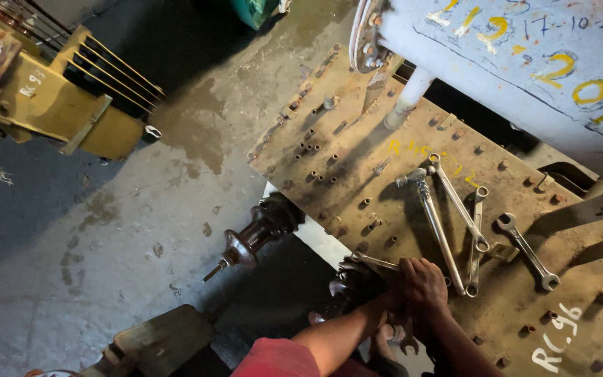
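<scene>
The right hand point(423, 283) is laid on the near edge of the rusty studded plate point(357, 139), fingers curled over a spanner point(375, 262) lying there. The left hand point(385, 301) is pressed just beside it, its grip hidden. Four more spanners point(458, 209) are spread on the plate close behind.

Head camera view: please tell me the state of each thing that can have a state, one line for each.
Rusty studded metal plate: lying flat, tools resting on it.
Long silver ratchet wrench: lying loose, untouched.
Two silver ring spanners: lying crossed, untouched.
Silver combination spanner: lying alone, untouched.
Small spanner: lying beside the hands.
Hands: pressed together at plate edge; grip unclear.
Concrete floor: stained with damp-looking patches.
</scene>
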